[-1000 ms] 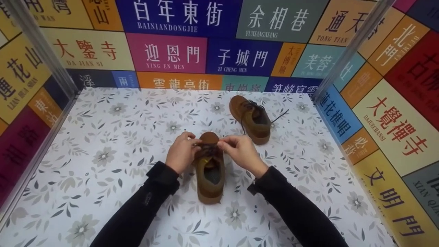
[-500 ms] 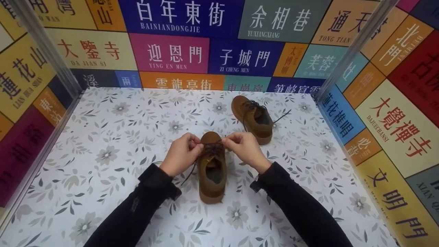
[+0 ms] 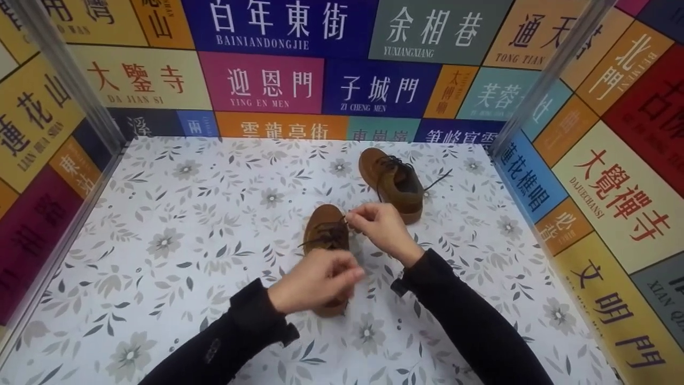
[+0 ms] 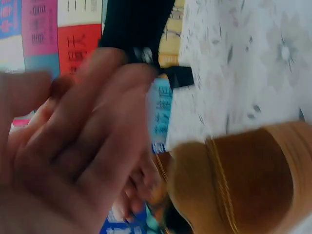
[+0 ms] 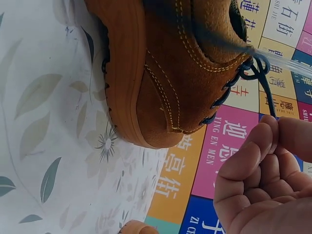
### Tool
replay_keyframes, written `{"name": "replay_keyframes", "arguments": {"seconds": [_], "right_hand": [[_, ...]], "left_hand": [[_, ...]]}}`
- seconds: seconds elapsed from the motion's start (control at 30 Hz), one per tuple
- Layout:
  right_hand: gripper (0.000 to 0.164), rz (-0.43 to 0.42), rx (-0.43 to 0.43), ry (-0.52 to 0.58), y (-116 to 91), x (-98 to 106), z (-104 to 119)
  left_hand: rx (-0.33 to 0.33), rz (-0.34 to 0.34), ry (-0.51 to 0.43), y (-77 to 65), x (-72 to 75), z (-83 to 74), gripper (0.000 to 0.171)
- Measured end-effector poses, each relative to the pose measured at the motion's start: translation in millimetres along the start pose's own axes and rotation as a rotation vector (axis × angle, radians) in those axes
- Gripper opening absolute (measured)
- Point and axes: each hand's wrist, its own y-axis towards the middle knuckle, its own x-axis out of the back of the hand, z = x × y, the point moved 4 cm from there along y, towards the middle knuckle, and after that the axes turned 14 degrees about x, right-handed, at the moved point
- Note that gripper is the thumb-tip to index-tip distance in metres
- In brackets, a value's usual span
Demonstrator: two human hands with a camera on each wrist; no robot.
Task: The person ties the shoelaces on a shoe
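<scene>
So, from the head view, a brown shoe (image 3: 323, 215) is sitting near the middle of the flower-print bench (image 3: 246, 182), toe pointing away from the person. A second shoe (image 3: 393, 184) is resting behind it, off to the right and a bit angled. The left hand (image 3: 318, 280) is hiding most of the near shoe's opening from here, fingers curling and thumb sticking out. The right hand (image 3: 382, 227) is hanging by that shoe's right side, thumb and forefinger together. Lettered panels (image 3: 262, 83) are standing behind and on both sides.

Left wrist view is coming out pretty blurry: the left fingers are bending loosely, brown shoe is filling the lower right, and a black sleeve (image 4: 139, 29) is showing up top. Honestly can't tell whether those fingers are pinching anything.

Right wrist view is looking way sharper. The right thumb and forefinger are clamping a dark lace (image 5: 267, 92), with the other fingers curling toward the palm. The near shoe is showing its side, yellow stitching (image 5: 168, 100) and all.
</scene>
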Motion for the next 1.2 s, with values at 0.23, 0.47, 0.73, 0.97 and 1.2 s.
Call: {"name": "replay_keyframes", "arguments": {"seconds": [0.23, 0.47, 0.73, 0.97, 1.2], "right_hand": [[0.014, -0.018, 0.0, 0.045, 1, -1, 6], [0.022, 0.007, 0.044, 0.144, -3, -10, 12], [0.017, 0.166, 0.113, -0.083, -36, -19, 4], [0.01, 0.088, 0.269, -0.33, -50, -22, 15], [0.007, 0.093, 0.181, -0.281, -52, -18, 12]], "left_hand": [[0.175, -0.461, 0.106, 41.1, 31.7, 48.2, 0.025], [0.184, -0.345, 0.006, 61.1, 26.6, 58.6, 0.013], [0.284, -0.281, -0.106, 61.8, 29.7, 67.1, 0.019], [0.305, -0.278, -0.108, 61.7, 31.4, 68.7, 0.022], [0.288, -0.287, -0.113, 62.5, 30.2, 69.5, 0.022]]}}
